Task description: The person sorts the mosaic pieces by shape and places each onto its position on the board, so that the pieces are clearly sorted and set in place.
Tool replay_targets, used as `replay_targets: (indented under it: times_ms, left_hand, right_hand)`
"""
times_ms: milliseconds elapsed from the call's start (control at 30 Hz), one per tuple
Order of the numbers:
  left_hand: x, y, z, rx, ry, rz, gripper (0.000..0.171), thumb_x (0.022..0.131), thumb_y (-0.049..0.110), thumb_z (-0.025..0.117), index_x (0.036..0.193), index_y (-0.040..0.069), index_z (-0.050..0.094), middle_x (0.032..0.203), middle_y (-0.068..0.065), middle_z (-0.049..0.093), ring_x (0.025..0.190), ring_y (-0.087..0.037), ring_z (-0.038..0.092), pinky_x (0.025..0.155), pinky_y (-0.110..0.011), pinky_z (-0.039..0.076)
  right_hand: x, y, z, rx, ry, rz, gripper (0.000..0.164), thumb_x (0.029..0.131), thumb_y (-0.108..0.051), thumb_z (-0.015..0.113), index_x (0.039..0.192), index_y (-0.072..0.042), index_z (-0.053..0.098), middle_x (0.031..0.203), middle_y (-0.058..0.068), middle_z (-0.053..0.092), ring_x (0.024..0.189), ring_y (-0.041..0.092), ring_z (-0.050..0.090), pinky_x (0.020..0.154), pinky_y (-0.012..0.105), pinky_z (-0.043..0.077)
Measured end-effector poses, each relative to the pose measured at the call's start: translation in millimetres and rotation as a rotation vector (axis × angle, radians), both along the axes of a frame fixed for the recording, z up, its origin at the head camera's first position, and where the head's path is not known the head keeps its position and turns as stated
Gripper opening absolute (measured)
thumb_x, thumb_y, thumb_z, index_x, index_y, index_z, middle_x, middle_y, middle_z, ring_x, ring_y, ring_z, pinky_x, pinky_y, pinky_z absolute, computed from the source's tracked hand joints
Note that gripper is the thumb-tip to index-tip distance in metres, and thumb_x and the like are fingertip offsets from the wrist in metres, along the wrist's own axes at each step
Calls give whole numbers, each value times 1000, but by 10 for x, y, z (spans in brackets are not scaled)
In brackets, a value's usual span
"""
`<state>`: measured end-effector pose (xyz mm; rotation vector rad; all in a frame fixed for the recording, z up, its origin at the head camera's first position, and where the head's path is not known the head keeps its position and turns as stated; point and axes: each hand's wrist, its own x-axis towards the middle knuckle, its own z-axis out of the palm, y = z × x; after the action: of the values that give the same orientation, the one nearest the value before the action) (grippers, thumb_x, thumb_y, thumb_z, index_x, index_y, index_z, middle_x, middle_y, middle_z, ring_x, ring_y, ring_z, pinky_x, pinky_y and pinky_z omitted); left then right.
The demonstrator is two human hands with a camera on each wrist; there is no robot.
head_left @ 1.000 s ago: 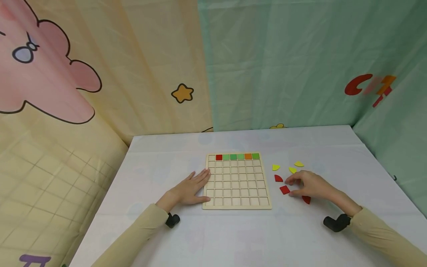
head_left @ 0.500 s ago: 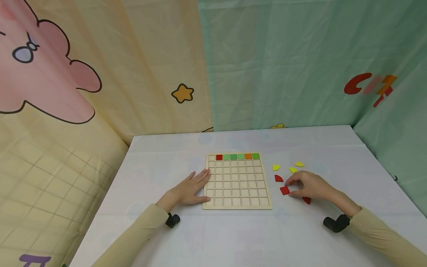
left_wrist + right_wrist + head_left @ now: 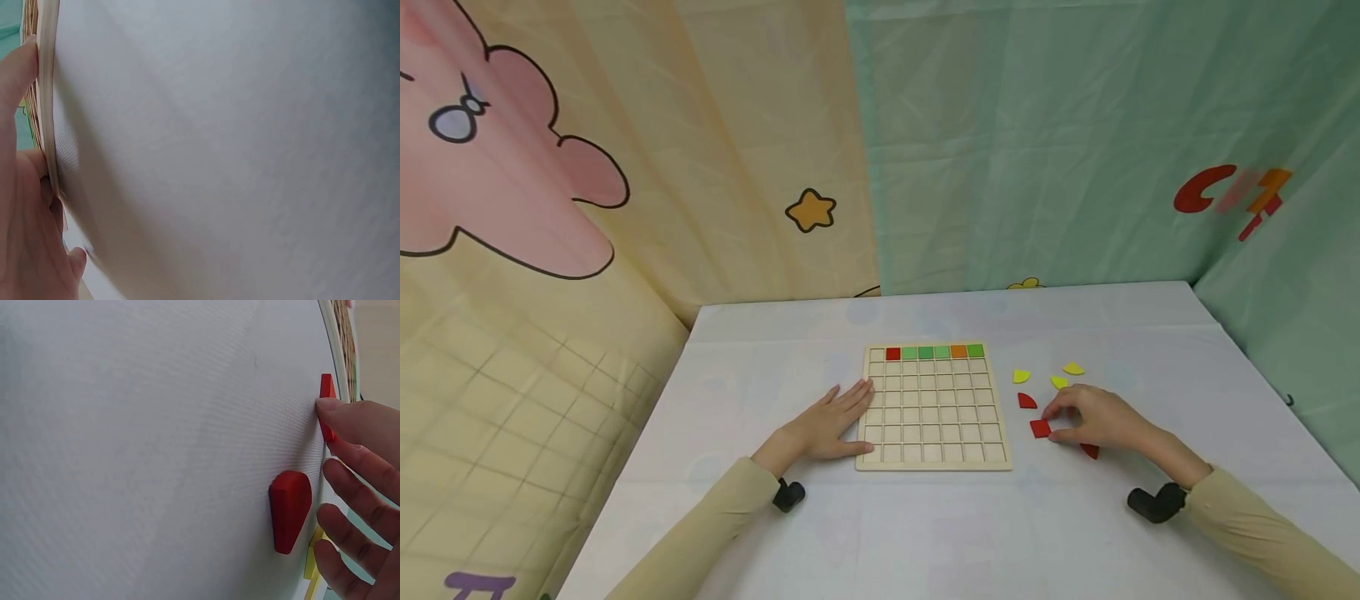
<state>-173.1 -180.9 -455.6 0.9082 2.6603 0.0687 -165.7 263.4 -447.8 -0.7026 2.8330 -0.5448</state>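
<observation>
My left hand rests at the left edge of a wooden grid board, fingers spread, thumb and fingertips on its rim. In the left wrist view, fingers and thumb lie along the edge of that board. To the right of the board, my right hand pinches a red square tile between thumb and index finger, low over the table. The right wrist view has the thumb against that red tile, other fingers loosely bent. A red quarter-circle tile lies partly hidden under this hand.
Another red quarter-circle tile lies between board and right hand. Yellow quarter-circle tiles are scattered behind it. Red, green and orange squares fill most of the board's far row; its left corner cell is bare. Printed curtains stand behind the white table.
The red square tile has turned slightly at my right fingertips, its sides now more in line with the board. My left hand and the board have stayed put.
</observation>
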Motion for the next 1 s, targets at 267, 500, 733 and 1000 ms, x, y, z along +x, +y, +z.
replay_targets:
  times_ms: [267,500,733,1000]
  left_hand:
    - [-2,3,-12,-3,8,2,94,91,68,42,155,10,7,164,-2,0,151,-16,1,123,-47,6]
    - [-1,5,-13,-5,5,3,94,91,68,42,155,10,6,164,-2,-1,151,-16,0,123,-46,6]
    - [-16,-3,-47,-5,9,8,94,90,68,42,155,12,5,163,0,-2,151,-14,-2,123,-45,5]
    - [-23,-3,-44,-18,12,2,94,90,69,40,155,13,4,163,0,-3,151,-13,-3,123,-44,4]
  right_hand:
    - [7,-2,-15,9,67,-7,21,75,-25,81,93,-19,75,90,-10,70,76,4,53,64,22,47]
    - [-7,-31,-12,-1,128,-12,22,73,-25,82,93,-19,74,85,-13,68,70,3,47,59,18,43]
    - [-39,-84,-4,-38,216,13,23,72,-23,82,92,-15,74,82,-13,65,71,2,50,60,19,46]
    - [-72,-223,34,-68,266,25,21,73,-23,80,91,-16,72,87,-10,67,73,5,54,62,21,48]
